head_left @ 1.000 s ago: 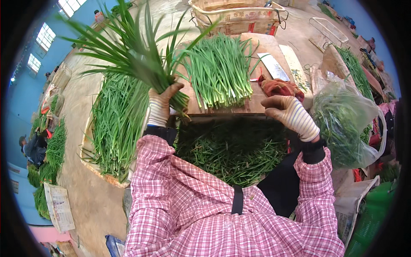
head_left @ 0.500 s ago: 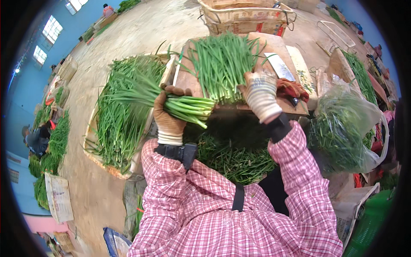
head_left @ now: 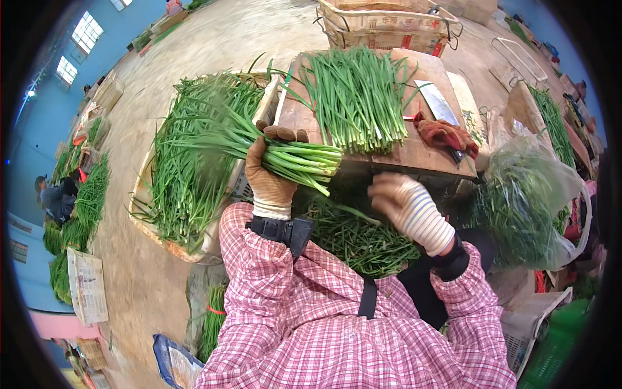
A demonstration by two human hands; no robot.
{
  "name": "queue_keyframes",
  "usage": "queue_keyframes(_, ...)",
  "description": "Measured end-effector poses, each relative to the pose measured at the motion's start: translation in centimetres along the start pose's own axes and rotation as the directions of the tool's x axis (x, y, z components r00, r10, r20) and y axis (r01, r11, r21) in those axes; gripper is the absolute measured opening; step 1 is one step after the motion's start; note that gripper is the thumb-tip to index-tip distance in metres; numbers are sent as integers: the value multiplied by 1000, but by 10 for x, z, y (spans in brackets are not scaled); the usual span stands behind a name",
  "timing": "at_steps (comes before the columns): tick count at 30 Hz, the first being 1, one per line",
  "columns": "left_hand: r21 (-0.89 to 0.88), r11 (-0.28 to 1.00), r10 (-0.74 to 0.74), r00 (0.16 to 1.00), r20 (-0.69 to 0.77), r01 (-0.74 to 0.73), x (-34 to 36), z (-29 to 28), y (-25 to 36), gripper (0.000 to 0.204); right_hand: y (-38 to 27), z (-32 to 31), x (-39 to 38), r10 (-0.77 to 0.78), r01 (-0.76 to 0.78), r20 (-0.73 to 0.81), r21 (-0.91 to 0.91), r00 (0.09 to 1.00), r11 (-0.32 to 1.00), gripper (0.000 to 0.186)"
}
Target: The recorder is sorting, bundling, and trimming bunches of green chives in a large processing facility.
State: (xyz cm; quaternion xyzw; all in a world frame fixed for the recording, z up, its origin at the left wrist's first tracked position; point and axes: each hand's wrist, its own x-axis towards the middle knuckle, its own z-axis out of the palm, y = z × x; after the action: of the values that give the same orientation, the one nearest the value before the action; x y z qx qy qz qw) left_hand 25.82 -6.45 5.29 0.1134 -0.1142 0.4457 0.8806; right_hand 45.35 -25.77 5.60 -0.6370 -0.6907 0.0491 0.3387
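The brown board [head_left: 424, 160] carries a pile of greens [head_left: 359, 100], a knife [head_left: 437, 102] and a red rag [head_left: 447, 135], maybe around the knife's handle [head_left: 457, 155].

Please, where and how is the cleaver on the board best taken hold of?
Probably grip the cleaver by its dark handle, right hand from the person's side: the handle's end pokes out that way beneath the red cloth; the wide blade points away.

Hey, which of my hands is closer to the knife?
Right. Your right hand is nearer you than the knife and left of it, not touching it. Your left hand is farther off to the left, holding a bunch of green stalks.
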Motion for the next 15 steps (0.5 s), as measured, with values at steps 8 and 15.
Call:
queue_keyframes(8,310,950,59,997,-58,-38,-10,11,-35,34,-40,1,46,80,-34,-147,293,986,956,59)
queue_keyframes(15,583,806,69,963,-260,100,-22,19,-57,44,-43,37,47,310,-281,141,-193,940,940,85)
